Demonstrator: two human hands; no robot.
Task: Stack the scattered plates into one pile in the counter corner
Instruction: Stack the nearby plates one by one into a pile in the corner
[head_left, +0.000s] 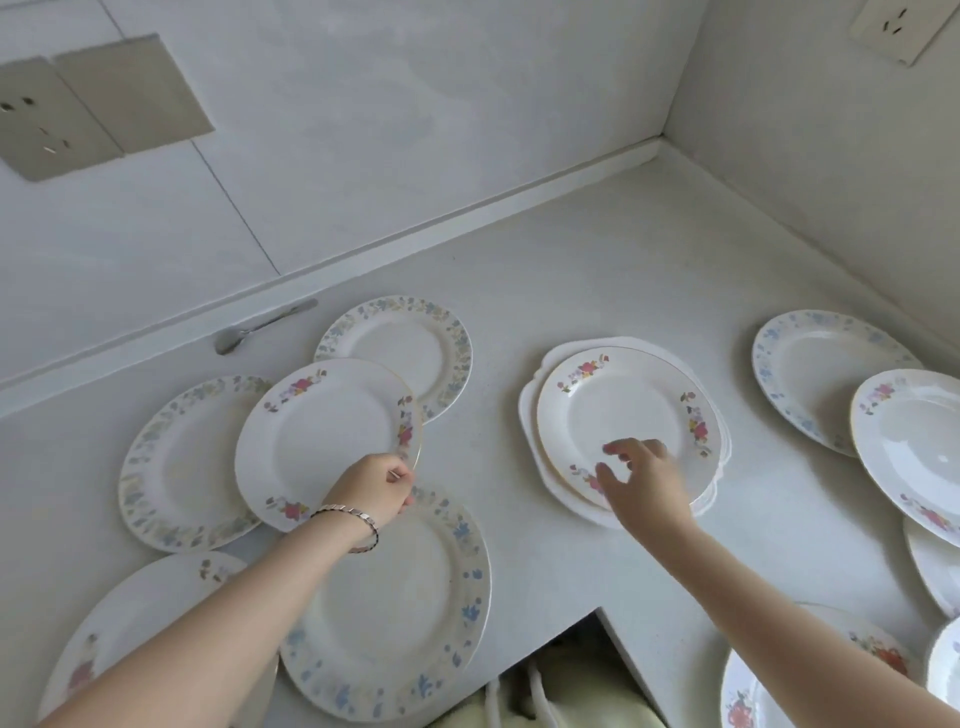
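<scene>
Head view. A: Where's the plate (322, 441)?
B: Left of centre. Pink flowers on the rim, thin gilt edge. Left hand (371, 491) grips its near right rim with the fingers curled round. It overlaps two blue-rim plates (176, 467); can't tell if it's lifted clear.
A: Right hand (644, 483)?
B: Fingers spread loose, holding nothing, over the near edge of the pile (623, 410). Touching or not, can't tell. The pile is a matching pink-flower plate on a scalloped plate (531, 410).
A: Which way does it go?
B: The pile lies right of the held plate, about level. It's round, so there's no long axis to line up. Right hand is nearer the pile, but left has the plate. Corner (660, 156) is far right, well apart from the pile.
A: Materials?
B: Glazed china, smooth, with shallow wells and broad rims. Slippery, I'd guess. Pale matte counter (571, 270). Metal spoon (260, 327) by the far wall. More plates right and near.
</scene>
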